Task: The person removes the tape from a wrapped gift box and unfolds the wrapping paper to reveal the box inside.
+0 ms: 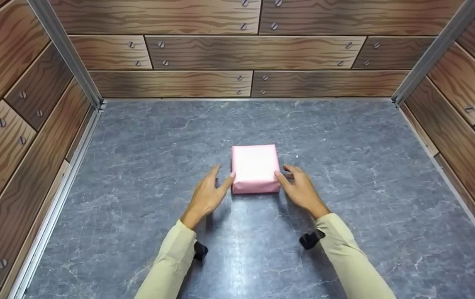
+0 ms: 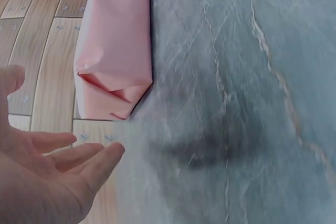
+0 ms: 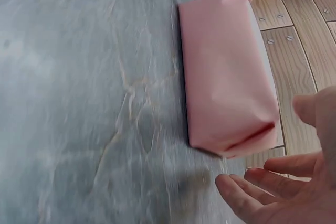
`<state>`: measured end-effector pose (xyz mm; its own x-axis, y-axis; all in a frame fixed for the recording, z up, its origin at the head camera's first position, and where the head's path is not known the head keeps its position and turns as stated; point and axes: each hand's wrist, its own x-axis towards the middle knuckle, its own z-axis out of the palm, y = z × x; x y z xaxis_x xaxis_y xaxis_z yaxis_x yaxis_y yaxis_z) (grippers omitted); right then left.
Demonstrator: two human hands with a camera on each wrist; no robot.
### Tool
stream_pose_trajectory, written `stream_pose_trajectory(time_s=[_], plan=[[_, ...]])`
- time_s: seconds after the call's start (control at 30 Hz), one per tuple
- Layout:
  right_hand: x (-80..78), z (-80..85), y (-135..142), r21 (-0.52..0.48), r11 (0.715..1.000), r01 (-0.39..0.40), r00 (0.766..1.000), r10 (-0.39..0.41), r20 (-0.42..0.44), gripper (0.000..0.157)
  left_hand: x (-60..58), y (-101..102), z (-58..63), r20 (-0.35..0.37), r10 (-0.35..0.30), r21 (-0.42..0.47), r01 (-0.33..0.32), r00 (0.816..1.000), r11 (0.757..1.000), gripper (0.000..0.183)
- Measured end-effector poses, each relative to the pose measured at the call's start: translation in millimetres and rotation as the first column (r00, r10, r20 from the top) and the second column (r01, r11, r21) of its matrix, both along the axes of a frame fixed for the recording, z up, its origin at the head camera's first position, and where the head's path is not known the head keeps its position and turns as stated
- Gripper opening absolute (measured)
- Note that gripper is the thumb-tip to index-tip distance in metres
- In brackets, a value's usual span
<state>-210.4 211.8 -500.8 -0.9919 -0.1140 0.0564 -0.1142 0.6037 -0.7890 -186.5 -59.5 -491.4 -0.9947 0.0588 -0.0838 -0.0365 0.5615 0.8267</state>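
Observation:
A box wrapped in pink paper [image 1: 255, 168] rests flat on the grey marbled surface. Folded paper flaps show at its end in the left wrist view, where the pink box [image 2: 118, 35] lies beyond the fingers. My left hand [image 1: 209, 195] is at the box's left side, fingers extended and thumb near the front left edge. On the opposite side my right hand [image 1: 301, 190] has its thumb at the right edge and fingers loosely spread. In the right wrist view, a gap shows between the right hand [image 3: 294, 182] and the pink box [image 3: 228, 72].
Wood-patterned panels [image 1: 254, 52] rise behind the grey surface [image 1: 137, 137], with more on the left and right. Metal strips [image 1: 65, 187] run along the side edges. Both sleeves are pale, and a small black device [image 1: 312, 239] sits at each wrist.

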Motion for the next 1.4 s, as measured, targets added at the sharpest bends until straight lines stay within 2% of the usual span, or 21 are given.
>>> stream_pose_trajectory(time_s=[0.23, 0.37, 0.53, 0.87, 1.4], plan=[[-6.9, 1.4, -9.9, -0.085, 0.996, 0.040, 0.999, -0.038, 0.025, 0.051, -11.1, 10.9, -1.3, 0.013, 0.009, 0.137, -0.011, 1.000, 0.991, 0.072], [-9.7, 1.3, -13.7, -0.106, 0.992, 0.061, 0.998, -0.058, 0.031, 0.050, -17.0, 16.2, -3.3, 0.024, 0.010, 0.208, -0.015, 1.000, 0.978, 0.065], [-11.5, 1.1, -15.5, -0.128, 0.989, 0.078, 0.996, -0.072, 0.048, 0.048, -20.4, 20.2, -6.4, 0.005, 0.006, 0.277, -0.007, 1.000, 0.961, 0.056], [-13.0, -1.6, -15.4, -0.235, 0.968, 0.087, 0.992, -0.064, 0.105, 0.045, -24.0, 24.1, -11.9, 0.005, 0.012, 0.328, -0.013, 1.000, 0.945, 0.051], [-13.0, 1.3, -14.9, -0.265, 0.962, 0.065, 0.987, -0.022, 0.160, 0.044, -24.0, 27.5, -9.2, 0.017, -0.038, 0.338, 0.030, 0.999, 0.941, 0.048]])
